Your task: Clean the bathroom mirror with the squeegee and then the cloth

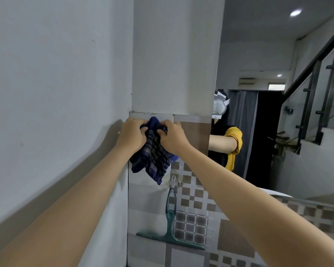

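Observation:
A dark blue checked cloth [152, 155] hangs bunched in front of the tiled wall, well left of the mirror [278, 112]. My left hand [130, 134] grips its upper left part with curled fingers. My right hand [173, 136] grips its upper right part, close beside the left hand. A green squeegee [170, 226] hangs below the cloth from a clear wall hook [173, 180], blade down, untouched. The mirror fills the right side and reflects a person in a yellow sleeve.
A plain white wall [56, 93] runs along the left. Brown and grey patterned tiles [193, 209] cover the wall under the mirror's left edge. The mirror reflects a staircase railing [316, 74] and a dark curtain.

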